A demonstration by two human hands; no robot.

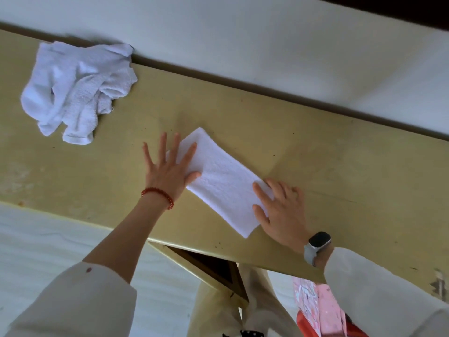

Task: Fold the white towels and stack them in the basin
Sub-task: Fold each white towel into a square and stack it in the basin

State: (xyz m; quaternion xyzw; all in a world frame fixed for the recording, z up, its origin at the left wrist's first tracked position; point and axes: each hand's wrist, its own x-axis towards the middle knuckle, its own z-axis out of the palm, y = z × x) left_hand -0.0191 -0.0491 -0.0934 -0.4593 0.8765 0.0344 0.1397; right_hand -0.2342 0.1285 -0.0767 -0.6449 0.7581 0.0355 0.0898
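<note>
A white towel (223, 183), folded into a long narrow strip, lies flat on the yellow table (315, 154) near its front edge. My left hand (170, 169) presses flat on the strip's far left end, fingers spread and straight. My right hand (279, 207) rests on the strip's near right end, its thumb and fingers lying on the cloth. A crumpled pile of white towels (77, 93) sits at the table's far left, against the wall. No basin is clearly in view.
A pale wall (267, 45) runs along the table's back edge. Below the front edge are the table's frame (209, 266), a pink patterned object (318, 305) over something red (308, 324), and the light floor (36, 239).
</note>
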